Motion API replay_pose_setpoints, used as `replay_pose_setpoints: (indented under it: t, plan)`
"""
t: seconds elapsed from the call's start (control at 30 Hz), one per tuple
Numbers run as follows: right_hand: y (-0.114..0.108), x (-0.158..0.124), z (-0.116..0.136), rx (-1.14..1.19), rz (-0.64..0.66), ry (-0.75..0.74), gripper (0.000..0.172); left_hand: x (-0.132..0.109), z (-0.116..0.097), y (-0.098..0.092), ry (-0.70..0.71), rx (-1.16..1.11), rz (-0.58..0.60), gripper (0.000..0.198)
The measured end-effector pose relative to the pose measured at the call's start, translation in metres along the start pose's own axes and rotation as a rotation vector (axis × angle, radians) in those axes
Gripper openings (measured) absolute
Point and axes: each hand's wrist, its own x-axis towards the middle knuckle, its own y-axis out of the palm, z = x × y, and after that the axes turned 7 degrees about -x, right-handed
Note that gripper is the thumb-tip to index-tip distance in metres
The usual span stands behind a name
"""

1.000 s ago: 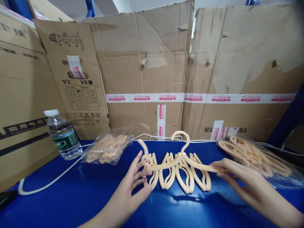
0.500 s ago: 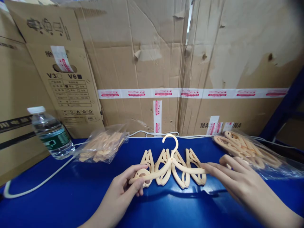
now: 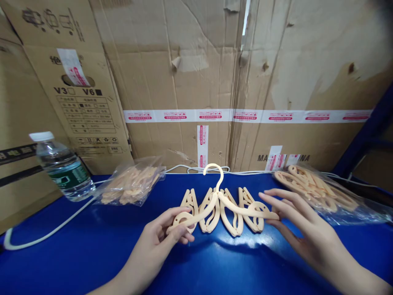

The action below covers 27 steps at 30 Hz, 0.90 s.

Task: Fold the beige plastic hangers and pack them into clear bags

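A beige folding clothes hanger point(image 3: 221, 196) is held up over the blue table, hook at the top and both arms spread. My left hand point(image 3: 167, 233) pinches the hanger's left end between thumb and fingers. At the other end, my right hand point(image 3: 302, 223) has its thumb beneath the tip and fingers behind it, while the index finger stretches out above the arm. Behind the raised hanger, several folded hangers point(image 3: 232, 223) lie in a row on the table, partly covered by it.
Clear plastic bags of folded hangers lie at left point(image 3: 130, 184) and right point(image 3: 316, 190). A water bottle point(image 3: 66, 172) stands far left. A white cable point(image 3: 46, 241) runs along the table point(image 3: 215, 266). Cardboard boxes point(image 3: 178, 82) wall off the back.
The hanger's right arm has turned so its rounded loop shows. My right index finger has lifted off the end and the thumb has come under it. The view has shifted slightly.
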Motion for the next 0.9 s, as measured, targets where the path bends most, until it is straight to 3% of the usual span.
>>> replay_pose_setpoints:
  t: [0.17,0.3,0.47,0.53,0.73,0.9]
  plan:
    - [-0.004,0.012,-0.005,0.402,0.13,0.291,0.029,0.002,-0.002,-0.001,0.003,-0.016,-0.028,0.038]
    - [-0.009,0.02,-0.001,0.551,0.22,0.352,0.027,0.001,-0.004,0.002,-0.034,-0.093,-0.055,0.042]
    - [0.009,0.012,0.023,0.936,0.263,0.541,0.032,-0.006,-0.001,0.015,-0.043,-0.166,0.026,0.044]
    - [0.016,0.008,0.032,1.082,0.277,0.566,0.027,-0.009,0.002,0.02,-0.022,-0.175,0.047,0.045]
    - [0.005,0.001,0.053,0.907,0.613,0.333,0.02,-0.012,0.01,0.027,-0.013,-0.235,-0.047,0.051]
    - [-0.005,-0.005,0.054,0.841,0.746,0.372,0.034,-0.012,0.006,0.025,0.093,-0.207,-0.063,0.02]
